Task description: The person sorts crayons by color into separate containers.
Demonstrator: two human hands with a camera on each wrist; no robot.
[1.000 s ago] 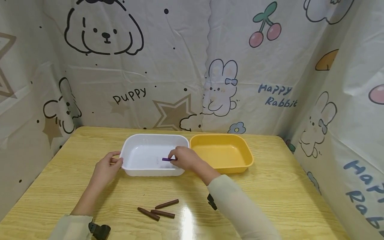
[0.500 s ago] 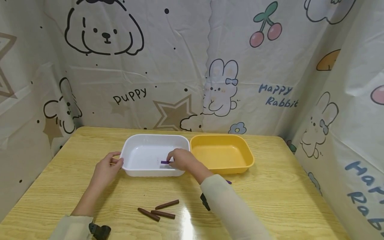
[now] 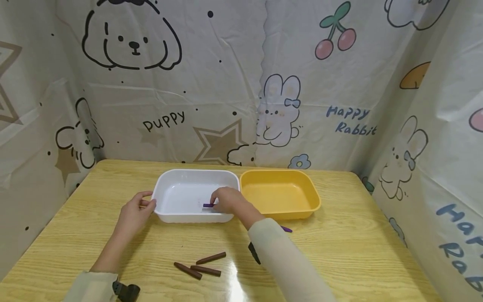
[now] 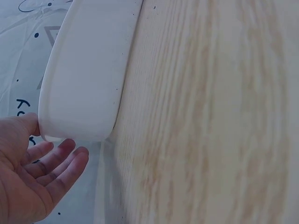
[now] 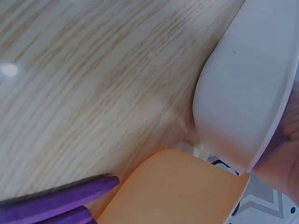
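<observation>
A white plastic tray (image 3: 177, 217) stands toward the back of the table. My left hand (image 3: 136, 214) is at its left end, thumb on the rim and bent fingers by the outer wall, as the left wrist view also shows. Inside the tray's right half, my right hand (image 3: 231, 201) pinches a purple crayon (image 3: 207, 205), whose free end points left, low over the tray floor. In the right wrist view only part of that hand shows behind the white wall. Purple crayons (image 5: 65, 200) lie on the table in front of the yellow tray, mostly hidden by the right arm in the head view.
A yellow tray (image 3: 288, 215) touches the white tray's right side, its floor bare where seen. Three brown crayons (image 3: 211, 258) lie near the front middle of the wooden table (image 3: 351, 243). Printed cloth (image 3: 211, 84) hangs around the back and sides.
My right hand has moved slightly down and left inside the white tray with the purple crayon. The right sleeve's shift left uncovers a purple tip on the table. The left hand stays put.
</observation>
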